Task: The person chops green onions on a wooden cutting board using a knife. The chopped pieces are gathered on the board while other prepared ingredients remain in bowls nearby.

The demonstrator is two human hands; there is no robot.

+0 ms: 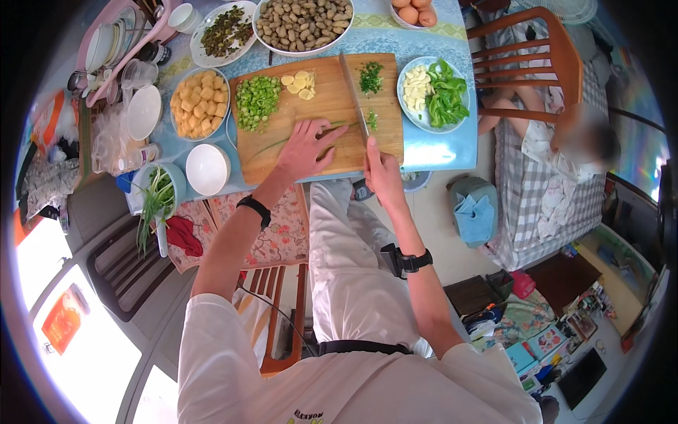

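My right hand (382,172) grips the handle of a kitchen knife (354,90), whose long blade points away from me over a wooden cutting board (318,114). Beside the blade, my left hand (312,146) presses a thin green stalk (275,144), probably scallion, against the board. Small chopped green pieces (372,119) lie just right of the blade, with a pile of finely chopped greens (371,77) farther up. Sliced ginger (299,84) and a heap of chopped green vegetable (258,102) rest on the board's left half.
A plate of garlic and cut green peppers (449,95) stands right of the board. Left are a bowl of tan cubes (199,104), a white bowl (207,168) and a pot of scallions (170,188). Peanuts (303,24) and eggs (416,13) stand beyond. A person (561,132) sits at right.
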